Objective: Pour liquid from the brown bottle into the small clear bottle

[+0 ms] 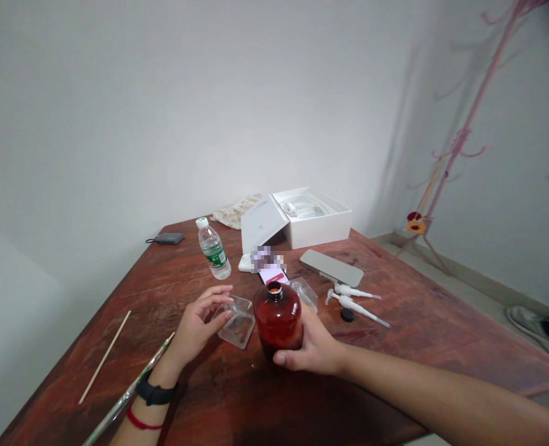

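Note:
My right hand (318, 344) is wrapped round the lower right side of an amber bottle (276, 319); its neck is uncapped and it stands about upright. Whether its base touches the table is hard to tell. To the left, my left hand (204, 322) has its fingers apart and curved, over the edge of a clear plastic tray (237, 331). A second clear plastic piece (304, 294) lies behind the bottle, partly hidden. Right of the bottle are two white pump heads (360, 308) with long tubes and a small black cap (347, 314).
A water bottle (213, 251) stands behind my left hand. Farther back are an opened white box (320, 226), a cloth (237, 212), a phone (273, 274) and a grey case (332, 266). A thin wooden stick (104, 357) and a wrapped stick (128, 393) lie at left.

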The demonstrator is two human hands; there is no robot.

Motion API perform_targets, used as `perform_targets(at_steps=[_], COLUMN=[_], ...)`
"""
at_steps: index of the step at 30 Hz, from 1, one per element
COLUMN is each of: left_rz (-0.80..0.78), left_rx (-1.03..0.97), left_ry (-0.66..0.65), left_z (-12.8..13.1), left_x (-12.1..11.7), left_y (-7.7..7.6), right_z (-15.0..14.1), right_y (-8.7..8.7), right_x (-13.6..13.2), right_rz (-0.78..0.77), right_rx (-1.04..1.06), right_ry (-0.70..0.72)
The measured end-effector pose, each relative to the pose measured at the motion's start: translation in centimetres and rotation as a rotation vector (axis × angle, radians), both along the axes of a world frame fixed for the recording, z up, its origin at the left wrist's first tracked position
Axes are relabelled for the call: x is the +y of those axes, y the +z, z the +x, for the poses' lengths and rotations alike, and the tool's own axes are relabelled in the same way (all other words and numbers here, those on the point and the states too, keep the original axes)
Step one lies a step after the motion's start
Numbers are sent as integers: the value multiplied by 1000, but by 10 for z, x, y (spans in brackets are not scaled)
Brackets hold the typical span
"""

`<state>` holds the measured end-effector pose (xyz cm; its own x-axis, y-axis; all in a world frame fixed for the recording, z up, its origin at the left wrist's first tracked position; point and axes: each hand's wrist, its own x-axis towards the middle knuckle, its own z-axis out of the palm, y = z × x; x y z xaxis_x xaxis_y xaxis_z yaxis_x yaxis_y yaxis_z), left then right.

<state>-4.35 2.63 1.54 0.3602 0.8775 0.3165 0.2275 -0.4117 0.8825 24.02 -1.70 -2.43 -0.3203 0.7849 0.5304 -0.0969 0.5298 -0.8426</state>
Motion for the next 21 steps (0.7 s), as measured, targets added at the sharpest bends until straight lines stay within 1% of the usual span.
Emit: perform_targets(at_steps=[5,15,21], left_rz=[7,-5,-10], left_rx=[-2,21,22], left_ry=[-9,-45,-59], left_z=[0,9,9], left_x=[3,3,5], left_y=[-4,-17,-19], right_z=[-1,-2,-2], right_y=[3,11,12], right_x=[0,-2,-2], right_rz=[-26,-51,-47], right_rx=[-36,-45,-72], right_ry=[6,53,49])
